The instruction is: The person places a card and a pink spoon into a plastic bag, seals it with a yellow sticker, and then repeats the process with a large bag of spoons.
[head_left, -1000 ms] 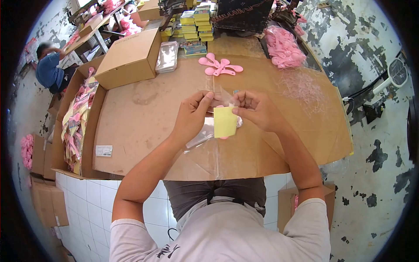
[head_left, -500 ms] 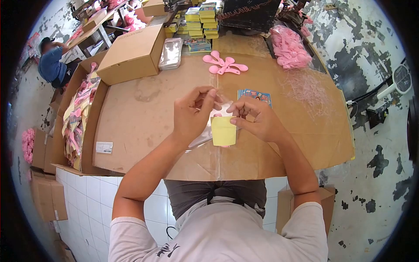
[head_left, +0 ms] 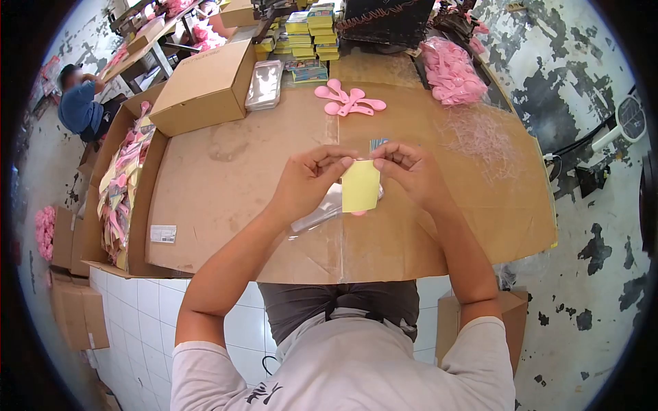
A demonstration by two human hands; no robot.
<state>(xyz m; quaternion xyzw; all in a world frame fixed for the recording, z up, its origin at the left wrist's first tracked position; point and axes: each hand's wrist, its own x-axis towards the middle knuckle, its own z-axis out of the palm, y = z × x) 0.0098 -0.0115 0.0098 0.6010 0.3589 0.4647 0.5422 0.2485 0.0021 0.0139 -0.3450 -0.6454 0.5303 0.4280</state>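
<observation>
Yellow is the card (head_left: 360,186) that we hold upright in front of us, above the near middle of the cardboard (head_left: 212,198). Our left hand (head_left: 312,178) pinches its upper left corner between thumb and fingers, and our right hand (head_left: 411,175) pinches the upper right corner in the same way, with the other fingers curled. Under the lower edge of the card, we see a small pink piece (head_left: 359,213); what it belongs to, we cannot tell. Clear bags (head_left: 321,216) lie to the left of it, and blue cards (head_left: 378,144) show behind our hands, partly hidden.

Farther away, pink spoons (head_left: 349,101) lie crossed in a loose group. At the far right there is a bag of pink pieces (head_left: 454,74). On the left, we have an open box (head_left: 156,164) of packs, beside a closed box (head_left: 199,89); near it lies a white label (head_left: 163,234).
</observation>
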